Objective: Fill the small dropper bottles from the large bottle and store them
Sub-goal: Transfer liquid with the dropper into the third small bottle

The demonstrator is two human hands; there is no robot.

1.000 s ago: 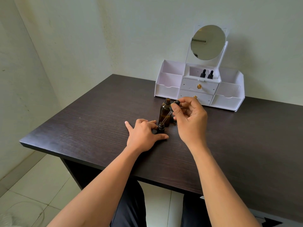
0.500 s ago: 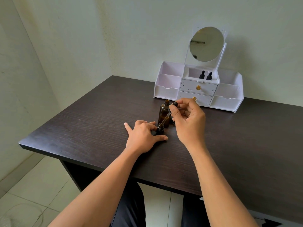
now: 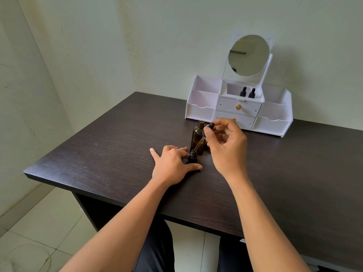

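Filling step: right hand (image 3: 225,148) pinches the dropper (image 3: 204,137), tip at the small bottle's (image 3: 193,156) mouth; left hand (image 3: 172,163) fingers curl around it. Next, likely squeeze, then cap.

Braced left hand (image 3: 172,163) grips; raised right hand (image 3: 225,146) pinches.

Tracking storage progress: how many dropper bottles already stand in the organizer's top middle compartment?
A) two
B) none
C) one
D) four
A: two capped bottles stand side by side in the organizer, just below the mirror.
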